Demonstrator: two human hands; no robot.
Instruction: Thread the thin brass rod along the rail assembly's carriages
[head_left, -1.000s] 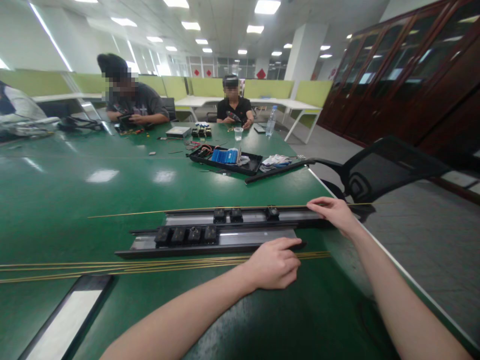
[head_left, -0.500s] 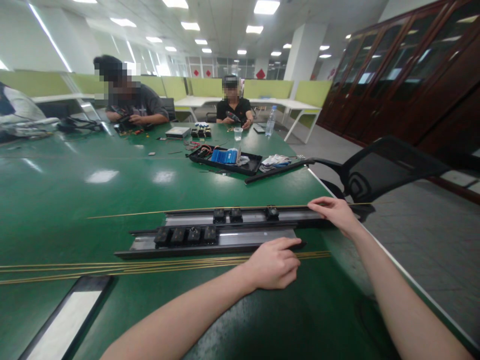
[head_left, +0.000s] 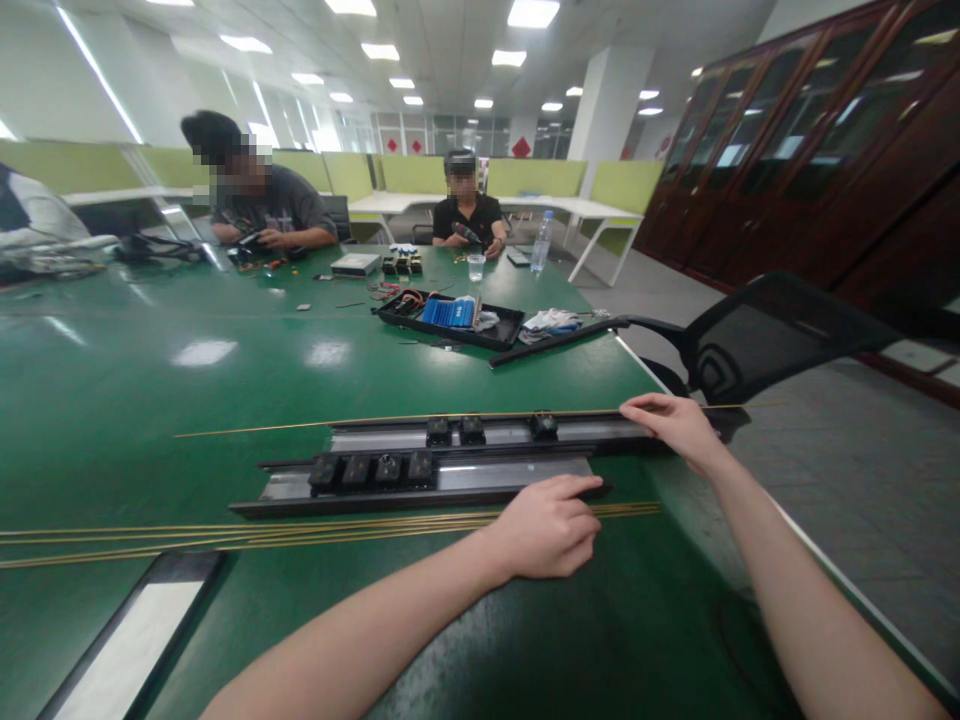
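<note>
My right hand (head_left: 675, 428) pinches a thin brass rod (head_left: 360, 421) between thumb and fingertips. The rod runs left along the far side of a dark metal rail (head_left: 499, 432) carrying several black blocks (head_left: 471, 430). In front of it lies a nearer rail (head_left: 510, 474), with more black blocks (head_left: 388, 470) grouped towards its left end. My left hand (head_left: 551, 527) rests at that rail's right end, its index finger stretched along the edge and the other fingers loosely bent. Nothing shows in it. Several loose brass rods (head_left: 315, 535) lie just in front, partly beneath my left hand.
A black strip with a white face (head_left: 135, 640) lies at front left. Farther back are a black tray (head_left: 502, 335), gloves (head_left: 551, 324), a plastic cup (head_left: 476, 267) and a bottle (head_left: 541, 243). A mesh chair (head_left: 780, 335) stands right of the green table. Two people (head_left: 281, 205) sit opposite.
My right hand has shifted very slightly to the right along the brass rod. My left hand and both rails stay in place. The person at far left leans a little differently.
</note>
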